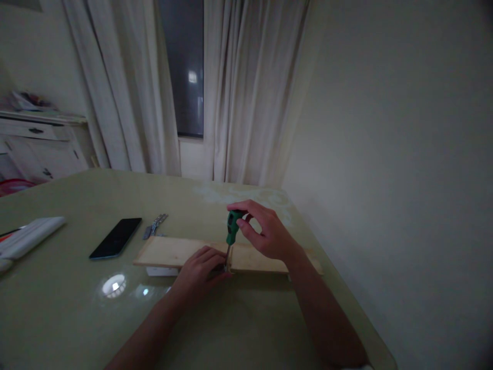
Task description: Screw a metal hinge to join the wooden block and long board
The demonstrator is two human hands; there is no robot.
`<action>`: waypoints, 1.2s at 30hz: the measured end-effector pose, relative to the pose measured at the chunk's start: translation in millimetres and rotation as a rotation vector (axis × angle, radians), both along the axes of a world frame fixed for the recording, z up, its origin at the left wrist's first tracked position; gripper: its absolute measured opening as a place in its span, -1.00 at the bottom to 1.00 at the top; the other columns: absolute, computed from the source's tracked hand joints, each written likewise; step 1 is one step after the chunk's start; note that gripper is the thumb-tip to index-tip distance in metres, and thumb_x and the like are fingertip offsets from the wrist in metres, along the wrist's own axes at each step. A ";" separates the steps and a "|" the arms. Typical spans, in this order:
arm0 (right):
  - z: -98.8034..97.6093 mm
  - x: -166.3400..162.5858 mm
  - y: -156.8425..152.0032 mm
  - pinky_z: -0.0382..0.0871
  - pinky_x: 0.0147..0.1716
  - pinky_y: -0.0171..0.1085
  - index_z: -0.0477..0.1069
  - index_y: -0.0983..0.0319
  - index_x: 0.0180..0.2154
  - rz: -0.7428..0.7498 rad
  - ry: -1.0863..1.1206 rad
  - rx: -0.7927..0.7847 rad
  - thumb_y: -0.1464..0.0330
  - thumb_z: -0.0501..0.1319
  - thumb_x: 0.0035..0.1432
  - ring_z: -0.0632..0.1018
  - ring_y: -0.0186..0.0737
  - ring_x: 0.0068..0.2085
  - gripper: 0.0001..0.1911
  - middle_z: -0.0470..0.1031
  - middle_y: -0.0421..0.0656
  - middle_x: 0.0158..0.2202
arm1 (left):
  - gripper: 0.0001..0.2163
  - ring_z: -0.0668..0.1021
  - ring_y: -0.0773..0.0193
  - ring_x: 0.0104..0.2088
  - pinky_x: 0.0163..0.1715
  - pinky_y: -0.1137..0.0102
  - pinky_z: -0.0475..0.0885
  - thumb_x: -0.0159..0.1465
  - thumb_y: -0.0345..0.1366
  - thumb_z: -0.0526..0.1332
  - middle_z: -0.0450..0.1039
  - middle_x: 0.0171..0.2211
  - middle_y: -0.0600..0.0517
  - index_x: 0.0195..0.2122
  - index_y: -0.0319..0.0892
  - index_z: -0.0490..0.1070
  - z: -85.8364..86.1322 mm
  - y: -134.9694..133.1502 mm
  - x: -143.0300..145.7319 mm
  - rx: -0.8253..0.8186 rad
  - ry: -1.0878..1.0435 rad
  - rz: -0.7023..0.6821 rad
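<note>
A long pale wooden board point(169, 252) lies flat on the green table point(77, 318). My right hand point(265, 234) is closed round the green handle of a screwdriver point(232, 228), which stands upright with its tip down at the board's middle. My left hand point(202, 270) rests on the board beside the tip, fingers curled and pinched at the shaft's lower end; what is under them is hidden.
A black phone point(115, 238) lies left of the board, with a small metal bracket point(155, 225) beside it. A white flat object point(29, 236) sits at the table's left edge. Behind are curtains point(246, 92), a dark window and a white cabinet point(38, 149).
</note>
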State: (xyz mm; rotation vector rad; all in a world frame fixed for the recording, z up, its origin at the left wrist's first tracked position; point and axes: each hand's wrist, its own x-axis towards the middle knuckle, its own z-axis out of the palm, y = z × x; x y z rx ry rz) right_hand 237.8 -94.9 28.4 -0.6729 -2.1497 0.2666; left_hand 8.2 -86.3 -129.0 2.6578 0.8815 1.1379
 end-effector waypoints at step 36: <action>13.4 -1.6 -10.8 0.47 0.13 -0.11 0.50 0.11 0.15 0.061 0.017 0.004 0.38 0.19 0.47 0.61 -0.18 0.08 -0.71 0.64 -0.11 0.07 | -0.87 0.61 0.11 -0.12 -0.13 0.26 0.52 0.34 -0.24 0.41 0.64 -0.11 -0.02 -0.17 -0.09 0.51 -2.5 1.4 -0.1 -0.014 0.000 0.010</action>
